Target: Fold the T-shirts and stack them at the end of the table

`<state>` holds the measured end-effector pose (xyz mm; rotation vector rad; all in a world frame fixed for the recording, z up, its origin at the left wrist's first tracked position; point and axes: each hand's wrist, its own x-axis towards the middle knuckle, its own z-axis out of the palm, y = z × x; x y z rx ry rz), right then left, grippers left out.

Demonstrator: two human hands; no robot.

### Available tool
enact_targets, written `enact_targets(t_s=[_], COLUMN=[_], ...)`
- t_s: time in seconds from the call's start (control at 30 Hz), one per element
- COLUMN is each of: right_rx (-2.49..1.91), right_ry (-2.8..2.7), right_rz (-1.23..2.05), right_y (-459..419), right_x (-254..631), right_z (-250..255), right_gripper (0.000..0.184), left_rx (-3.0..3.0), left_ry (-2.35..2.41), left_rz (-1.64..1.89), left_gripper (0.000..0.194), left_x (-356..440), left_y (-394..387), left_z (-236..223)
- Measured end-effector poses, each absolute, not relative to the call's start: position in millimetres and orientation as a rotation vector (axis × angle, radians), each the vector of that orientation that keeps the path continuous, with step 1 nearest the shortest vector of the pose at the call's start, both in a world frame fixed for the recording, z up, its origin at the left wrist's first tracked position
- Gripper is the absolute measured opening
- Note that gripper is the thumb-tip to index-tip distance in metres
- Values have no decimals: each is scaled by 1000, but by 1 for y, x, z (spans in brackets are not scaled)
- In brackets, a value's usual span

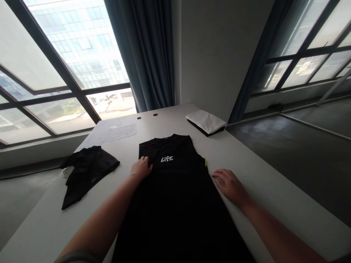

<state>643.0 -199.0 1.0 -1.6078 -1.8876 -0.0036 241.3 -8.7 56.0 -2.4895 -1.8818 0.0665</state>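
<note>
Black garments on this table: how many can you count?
2 clearly: the "LIFE" shirt under the left hand, and a crumpled one at the left edge of the table. A dark layer under the white cloth may be a third.

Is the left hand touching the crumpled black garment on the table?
No, the left hand rests on the black LIFE shirt, apart from the crumpled black garment.
</note>
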Motion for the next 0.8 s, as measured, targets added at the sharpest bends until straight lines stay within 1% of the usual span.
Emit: enact_targets(t_s=[0.13, 0.4, 0.5, 0.67, 0.8], right_rx=[-1608, -1605, -1605, -1604, -1608], right_ry=[-1894, -1886, -1891, -1894, -1906], right_rz=[12, 52, 60, 42, 14], right_y=[-199, -200, -200, -200, -200], right_x=[643, 644, 644, 643, 643], right_z=[1, 3, 4, 3, 3], right_gripper=[24, 23, 22, 22, 22], left_rx=[-2481, -2571, -2607, -2575, -2555], left_ry=[-1874, -1732, -1694, -1693, -1811], left_rz=[98, 116, 91, -95, -45], left_gripper=[21, 20, 29, 41, 51], left_x=[238, 232, 230, 225, 228], left_y=[-11, -17, -23, -13, 19], left_z=[59, 70, 68, 50, 34])
